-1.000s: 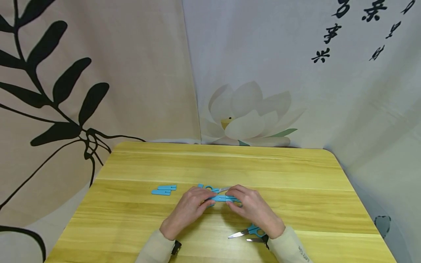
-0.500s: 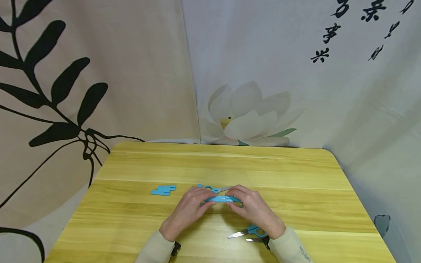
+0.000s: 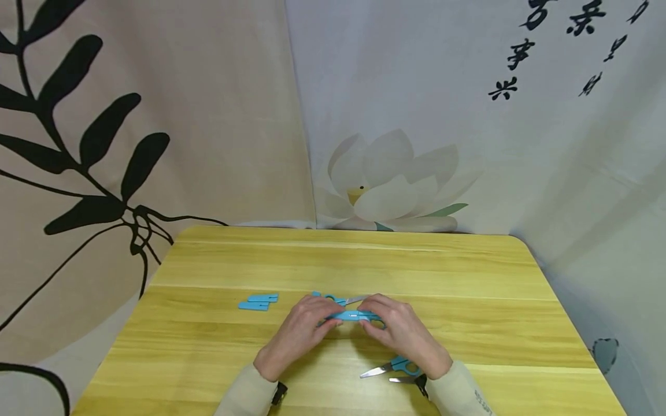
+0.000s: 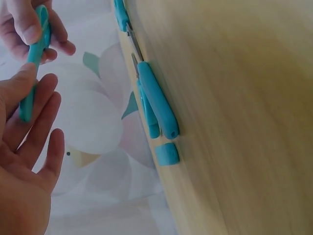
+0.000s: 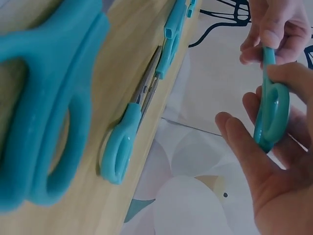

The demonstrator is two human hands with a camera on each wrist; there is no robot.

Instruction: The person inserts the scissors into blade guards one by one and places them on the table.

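Observation:
Both hands hold one pair of blue scissors [image 3: 352, 315] level above the table, its blades hidden in a blue sheath. My left hand [image 3: 298, 325] pinches the sheath end between thumb and fingers. At the other end, my right hand [image 3: 404, 329] grips the looped handle [image 5: 275, 115], thumb on top. Beyond the hands lies another pair of blue-handled scissors [image 5: 117, 149] with bare metal blades. Beside its blade tips, a long blue piece [image 4: 159, 100] and a small blue piece [image 4: 167, 153] rest near each other.
Two flat blue sheaths [image 3: 257, 301] lie together left of the hands. Near my right wrist are blue-handled scissors [image 3: 398, 365] and a black-handled pair [image 3: 413, 379], blades pointing left. Printed cloth [image 3: 395, 115] hangs behind the wooden table [image 3: 333, 260].
My left fingers and thumb have shifted slightly on the sheath, and a blue bit below the left thumb no longer shows. The right hand keeps its grip; the view has tilted a little.

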